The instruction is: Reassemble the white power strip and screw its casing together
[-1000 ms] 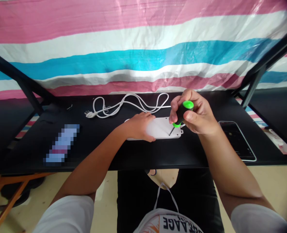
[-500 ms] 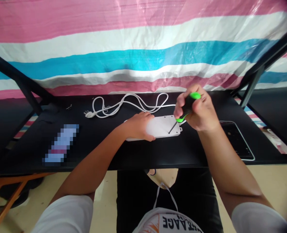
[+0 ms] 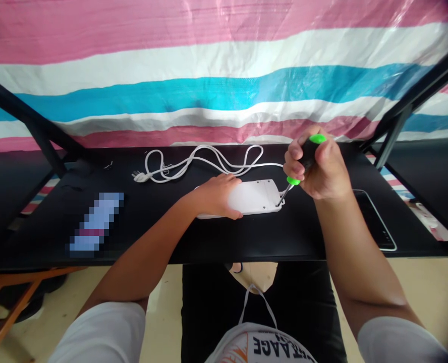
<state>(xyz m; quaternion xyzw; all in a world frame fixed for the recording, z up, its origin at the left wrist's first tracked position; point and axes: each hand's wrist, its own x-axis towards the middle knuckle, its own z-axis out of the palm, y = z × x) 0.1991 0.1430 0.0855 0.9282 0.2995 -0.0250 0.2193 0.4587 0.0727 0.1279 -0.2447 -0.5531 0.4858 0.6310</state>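
A white power strip (image 3: 252,196) lies on the black table with its screw-hole side up. My left hand (image 3: 221,197) is wrapped over its left part, thumb at the near edge and fingers at the far edge, and hides that end. In my right hand (image 3: 320,164) is a screwdriver (image 3: 309,157) with a black and bright green handle. Its shaft slants down to the left, and the tip meets a hole at the strip's near right corner. A white cord (image 3: 193,157) with a plug (image 3: 141,176) lies looped behind the strip.
A dark tablet with a white edge (image 3: 379,227) lies on the right, partly under my right forearm. On the left is a blurred-out flat object (image 3: 97,222). Black frame bars (image 3: 42,146) rise at both sides, before a striped plastic sheet (image 3: 209,91).
The screwdriver has moved right with my right hand, its tip passing from one hole to another nearer the strip's right end. My left hand and the power strip stay in place.
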